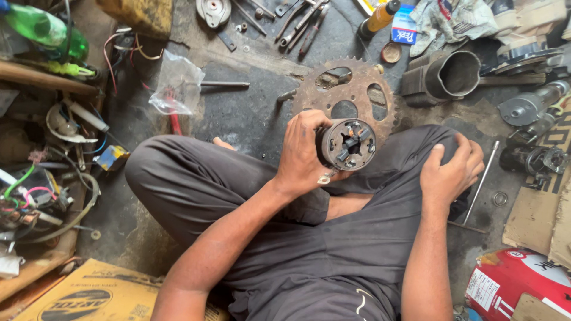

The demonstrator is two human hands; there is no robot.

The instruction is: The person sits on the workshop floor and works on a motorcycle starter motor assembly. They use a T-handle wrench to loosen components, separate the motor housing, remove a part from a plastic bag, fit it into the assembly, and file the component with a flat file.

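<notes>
The left hand (306,151) is gripping a round metal motor part (347,144) by its rim, fingers (309,122) curled over the top and thumb underneath, so the open face with its small brush-like fittings is turning up toward the camera; it is looking dense, rigid and probably greasy, so a full wrap around the solid outer barrel seems the safe hold, keeping clear of the delicate inner pieces and the loose tab hanging just below the fingers; the left forearm is reaching up from the lap, wrist bent; just beyond the fingertips a rusty sprocket (351,95) is lying on the floor; the right hand (452,169) is resting on the knee, fingers loosely bent, holding nothing.
</notes>
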